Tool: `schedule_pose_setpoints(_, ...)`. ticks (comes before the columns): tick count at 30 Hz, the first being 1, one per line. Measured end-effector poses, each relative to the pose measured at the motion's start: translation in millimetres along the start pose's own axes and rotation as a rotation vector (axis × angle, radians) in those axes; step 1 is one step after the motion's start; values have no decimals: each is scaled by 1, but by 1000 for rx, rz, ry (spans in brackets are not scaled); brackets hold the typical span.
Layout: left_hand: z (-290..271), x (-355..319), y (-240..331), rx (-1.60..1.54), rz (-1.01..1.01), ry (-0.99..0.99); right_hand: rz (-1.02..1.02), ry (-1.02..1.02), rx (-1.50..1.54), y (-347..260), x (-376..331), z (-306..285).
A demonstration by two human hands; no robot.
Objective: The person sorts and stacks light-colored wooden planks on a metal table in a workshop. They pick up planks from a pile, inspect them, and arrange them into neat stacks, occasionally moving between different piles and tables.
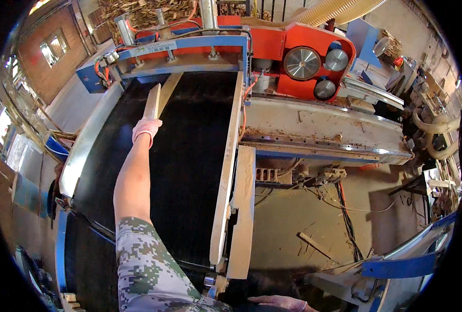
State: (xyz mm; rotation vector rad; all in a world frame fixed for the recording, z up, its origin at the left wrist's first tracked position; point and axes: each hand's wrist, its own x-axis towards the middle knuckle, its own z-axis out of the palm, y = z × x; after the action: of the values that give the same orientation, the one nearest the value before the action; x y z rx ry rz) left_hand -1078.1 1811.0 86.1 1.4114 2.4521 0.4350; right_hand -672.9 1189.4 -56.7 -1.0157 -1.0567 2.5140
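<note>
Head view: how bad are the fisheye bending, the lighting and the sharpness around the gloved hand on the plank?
Head view: strong fisheye, black corners, the wooden fence bows. Daylight blows out the windows at far left; the black belt stays dark with little detail. The left hand on the plank is sharp; the right hand is cut by the lower edge.

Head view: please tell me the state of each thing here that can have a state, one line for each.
Wooden board: lying flat on the belt, pointing toward the machine, held at its near end.
Left hand: gloved, arm stretched out, gripping the board.
Right hand: gloved, low at the picture's edge, holding nothing visible.
Black conveyor belt: carries two boards; motion cannot be told.
Second board: flat, beside the first.
</note>
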Motion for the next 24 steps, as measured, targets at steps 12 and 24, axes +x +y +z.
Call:
schedule_pose_setpoints(12, 42, -59, 1, 71, 70, -68, -98, -4, 433, 3, -22, 20)
schedule_pose_setpoints(24, 65, -165, 18, 105, 63, -78, -74, -58, 28, 33, -38, -4)
